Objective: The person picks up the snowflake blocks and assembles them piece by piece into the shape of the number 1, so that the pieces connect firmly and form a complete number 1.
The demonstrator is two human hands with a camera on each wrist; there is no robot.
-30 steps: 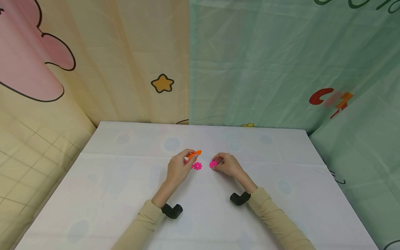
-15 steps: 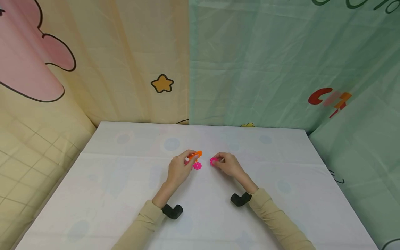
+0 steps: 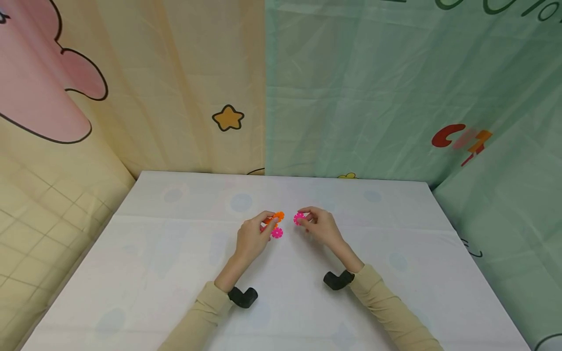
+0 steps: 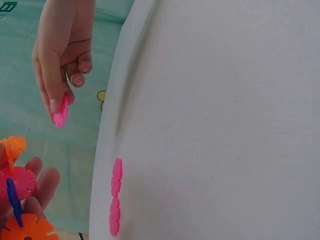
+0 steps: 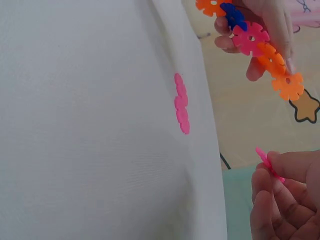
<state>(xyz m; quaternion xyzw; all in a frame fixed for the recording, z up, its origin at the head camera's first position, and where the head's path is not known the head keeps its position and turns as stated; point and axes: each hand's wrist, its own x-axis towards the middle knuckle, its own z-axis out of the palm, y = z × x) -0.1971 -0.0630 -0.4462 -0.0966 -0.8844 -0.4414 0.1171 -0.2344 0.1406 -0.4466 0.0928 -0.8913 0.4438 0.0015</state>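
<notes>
The left hand [image 3: 253,235] pinches a chain of flower-shaped discs [image 5: 251,38] between thumb and fingers, above the white counter [image 3: 285,302]. Five discs can be counted in it: three orange, one blue and one pink; the fingers may cover others. In the head view its long axis runs on a slant, the orange end pointing away from the person and toward the right hand [image 3: 322,228]. From that end the order is orange, orange, pink, blue, orange

The right hand holds one single pink disc [image 3: 299,219] between thumb and forefinger, its other fingers loosely bent. That disc is tilted, edge-on in both wrist views, and apart from the chain. Two more pink discs [image 5: 181,105] lie in line on the counter, end to end; whether they are joined is unclear. Two black wrist pieces [image 3: 242,297] show, one per arm
</notes>
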